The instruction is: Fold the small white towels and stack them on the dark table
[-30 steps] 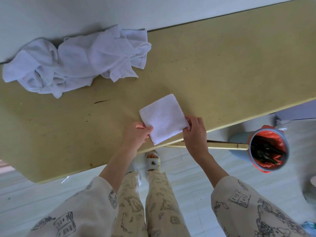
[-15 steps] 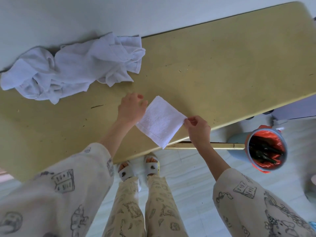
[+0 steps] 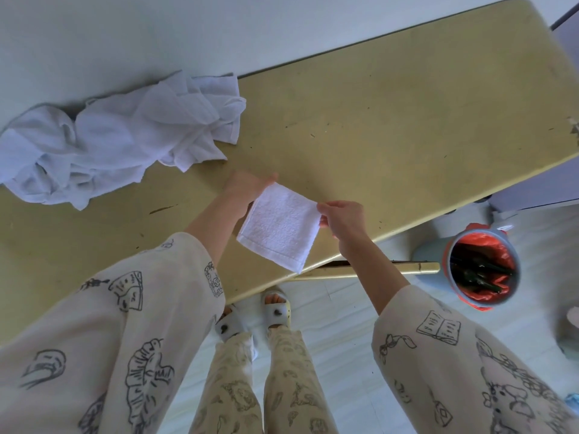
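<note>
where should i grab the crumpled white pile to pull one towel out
Probably the loose corner of the crumpled towel pile, on its near right edge. It lies flat on the table, apart from the bunched folds, so fingers coming from the right could pinch that one layer.

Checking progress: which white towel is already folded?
The small square towel held between both hands, left hand and right hand; the pile of towels lies crumpled.

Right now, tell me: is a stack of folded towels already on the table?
No: the table bears only a crumpled towel heap, and the one folded towel is held by both hands.
</note>
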### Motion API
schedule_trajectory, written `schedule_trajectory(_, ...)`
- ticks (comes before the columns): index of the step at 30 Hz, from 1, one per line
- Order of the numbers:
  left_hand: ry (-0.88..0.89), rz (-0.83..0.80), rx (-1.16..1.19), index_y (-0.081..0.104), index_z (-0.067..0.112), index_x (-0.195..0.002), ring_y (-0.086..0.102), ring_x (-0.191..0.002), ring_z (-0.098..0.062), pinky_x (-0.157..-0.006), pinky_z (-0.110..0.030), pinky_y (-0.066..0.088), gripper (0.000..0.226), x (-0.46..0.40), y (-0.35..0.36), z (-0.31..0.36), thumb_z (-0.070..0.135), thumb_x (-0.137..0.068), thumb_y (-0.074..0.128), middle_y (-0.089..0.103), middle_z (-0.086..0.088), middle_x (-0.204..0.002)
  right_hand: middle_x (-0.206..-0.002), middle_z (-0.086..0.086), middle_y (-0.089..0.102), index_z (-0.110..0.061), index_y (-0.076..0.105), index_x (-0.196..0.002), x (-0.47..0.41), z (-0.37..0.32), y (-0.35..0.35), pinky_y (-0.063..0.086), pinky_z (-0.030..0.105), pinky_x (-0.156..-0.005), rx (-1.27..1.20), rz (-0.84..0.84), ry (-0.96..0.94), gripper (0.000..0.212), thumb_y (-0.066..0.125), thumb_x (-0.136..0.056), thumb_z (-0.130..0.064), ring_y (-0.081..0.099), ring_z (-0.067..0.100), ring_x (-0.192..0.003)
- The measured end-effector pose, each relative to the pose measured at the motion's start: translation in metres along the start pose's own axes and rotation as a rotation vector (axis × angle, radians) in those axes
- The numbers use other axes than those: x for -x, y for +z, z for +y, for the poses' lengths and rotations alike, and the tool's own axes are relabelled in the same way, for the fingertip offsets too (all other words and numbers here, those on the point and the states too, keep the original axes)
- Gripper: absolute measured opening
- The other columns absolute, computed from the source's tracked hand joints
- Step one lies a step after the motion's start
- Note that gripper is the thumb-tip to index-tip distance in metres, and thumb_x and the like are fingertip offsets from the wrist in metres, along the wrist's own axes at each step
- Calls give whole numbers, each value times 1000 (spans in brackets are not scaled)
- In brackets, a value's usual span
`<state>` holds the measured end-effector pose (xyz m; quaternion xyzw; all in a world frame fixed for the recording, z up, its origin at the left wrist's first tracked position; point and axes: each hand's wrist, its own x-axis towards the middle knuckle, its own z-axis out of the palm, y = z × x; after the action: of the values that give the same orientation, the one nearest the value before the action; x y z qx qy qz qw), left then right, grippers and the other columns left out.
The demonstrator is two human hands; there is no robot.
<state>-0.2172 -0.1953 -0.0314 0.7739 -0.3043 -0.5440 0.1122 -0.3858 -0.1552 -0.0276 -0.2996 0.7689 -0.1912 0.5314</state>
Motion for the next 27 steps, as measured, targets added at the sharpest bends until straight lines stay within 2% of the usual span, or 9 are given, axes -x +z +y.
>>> schedule_trajectory(2,-42,22,98,58,2,-101,52,-75,-19,-58,-24,37,43,-4,-3,0,38,-80,67,58,-7,-91,-77,9,66,-10,67,-83,-2,-4,-1,31,20,-47,-5,1,8,8,60,-82,-11,61,19,-72)
schedule_trajectory(7,-24,-40,220,53,14,-78,49,-71,-9,-61,-20,32,21,2,-21,0,29,-83,65,55,2,-80,-83,4,67,-10,68,-91,0,-23,-9,33,8,-38,-64,-17,-80,12,60,-83,-7,60,13,-65)
schedule_trajectory(10,5,-57,269,57,17,-81,54,-79,-12,-71,-25,30,20,13,-42,3,33,-79,68,62,3,-89,-77,-3,64,-11,69,-92,6,-44,-10,32,5,-39,-72,-37,-174,11,62,-84,-10,58,10,-65)
schedule_trajectory(14,135,-32,323,64,14,-92,54,-87,-14,-61,-25,27,18,36,-77,23,29,-82,65,63,1,-93,-70,-8,62,-15,69,-88,17,-82,-10,35,9,-46,-61,-39,-326,10,62,-83,-10,54,6,-61)
schedule_trajectory(17,240,80,329,64,14,-90,54,-76,-5,-59,-20,32,24,58,-100,45,36,-82,65,61,7,-80,-69,-7,63,-20,68,-84,29,-111,-11,42,16,-58,-57,-5,-504,13,62,-83,-9,54,8,-61)
schedule_trajectory(20,346,197,311,58,17,-73,51,-54,-3,-44,-10,36,25,79,-106,48,37,-86,60,51,7,-62,-70,-14,63,-21,68,-84,42,-121,-10,43,14,-63,-55,10,-669,13,62,-83,-9,54,2,-61)
schedule_trajectory(22,375,252,194,52,20,-64,48,-61,-11,-48,-8,33,31,84,-99,26,40,-87,58,50,9,-58,-72,-19,61,-18,70,-87,49,-107,-8,40,6,-63,25,28,-752,10,63,-85,-11,55,-6,-62)
schedule_trajectory(24,336,249,161,65,17,-79,54,-74,-11,-61,-9,35,18,83,-85,-13,33,-87,60,64,11,-65,-74,-18,61,-13,71,-89,50,-72,-3,37,3,-62,128,37,-765,8,65,-85,-10,55,-11,-62)
schedule_trajectory(27,169,103,107,68,13,-106,57,-92,-11,-76,-20,42,26,83,-54,-82,27,-84,64,66,2,-97,-87,0,71,-11,73,-90,44,-3,7,37,2,-64,298,-55,-608,10,65,-84,-8,56,-1,-67)
